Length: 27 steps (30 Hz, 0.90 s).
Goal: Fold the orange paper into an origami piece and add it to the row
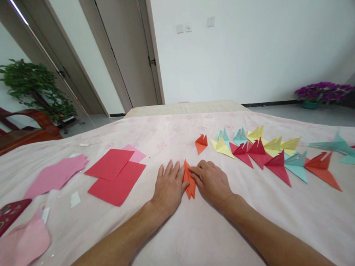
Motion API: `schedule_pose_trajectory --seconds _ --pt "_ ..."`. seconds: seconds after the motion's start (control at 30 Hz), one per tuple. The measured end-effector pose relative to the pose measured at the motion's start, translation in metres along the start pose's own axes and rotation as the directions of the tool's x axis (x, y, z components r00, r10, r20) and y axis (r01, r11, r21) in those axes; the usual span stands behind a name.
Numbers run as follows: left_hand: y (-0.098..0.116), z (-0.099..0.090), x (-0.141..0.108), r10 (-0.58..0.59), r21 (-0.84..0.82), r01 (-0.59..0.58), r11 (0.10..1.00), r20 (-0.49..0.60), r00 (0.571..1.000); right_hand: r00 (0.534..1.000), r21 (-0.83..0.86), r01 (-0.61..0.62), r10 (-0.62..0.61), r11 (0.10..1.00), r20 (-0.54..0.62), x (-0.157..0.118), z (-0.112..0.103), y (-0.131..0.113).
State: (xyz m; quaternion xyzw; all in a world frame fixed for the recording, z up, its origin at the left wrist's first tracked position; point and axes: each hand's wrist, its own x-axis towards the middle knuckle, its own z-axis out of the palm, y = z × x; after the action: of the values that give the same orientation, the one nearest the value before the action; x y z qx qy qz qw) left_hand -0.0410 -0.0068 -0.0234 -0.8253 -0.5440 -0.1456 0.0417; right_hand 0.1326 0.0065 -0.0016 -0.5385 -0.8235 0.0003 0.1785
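Observation:
A narrow orange folded paper (pixel 189 184) lies flat on the cloth between my hands, its point facing away and two split tips facing me. My left hand (pixel 169 186) rests flat with fingers spread, its thumb on the paper's left side. My right hand (pixel 212 182) has its fingers bent together, the fingertips at the paper's upper right edge; whether they grip it is hard to see. Just beyond, a small orange folded bird (pixel 201 143) stands on the cloth.
Several red, yellow, blue and orange paper cranes (pixel 277 165) stand at the right. Red sheets (pixel 117 183) and pink sheets (pixel 53 175) lie at the left, near a red phone (pixel 6 217) and a pink cloth item (pixel 25 244). A patterned cloth (pixel 177 244) covers the table.

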Motion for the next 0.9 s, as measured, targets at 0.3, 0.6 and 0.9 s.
schedule_pose_trajectory --seconds 0.3,0.6,0.9 --pt "0.004 0.000 0.002 0.044 0.084 -0.049 0.995 0.067 0.997 0.998 -0.035 0.067 -0.066 0.997 0.018 0.002 -0.001 0.000" --pt "0.005 -0.003 0.004 0.116 0.156 -0.142 0.978 0.162 0.980 1.000 0.025 0.011 -0.012 1.000 0.028 0.006 0.004 0.005" --pt "0.011 -0.004 0.003 0.085 0.168 -0.108 0.980 0.141 0.986 0.997 -0.042 0.008 -0.005 0.999 0.075 0.009 0.007 0.007"
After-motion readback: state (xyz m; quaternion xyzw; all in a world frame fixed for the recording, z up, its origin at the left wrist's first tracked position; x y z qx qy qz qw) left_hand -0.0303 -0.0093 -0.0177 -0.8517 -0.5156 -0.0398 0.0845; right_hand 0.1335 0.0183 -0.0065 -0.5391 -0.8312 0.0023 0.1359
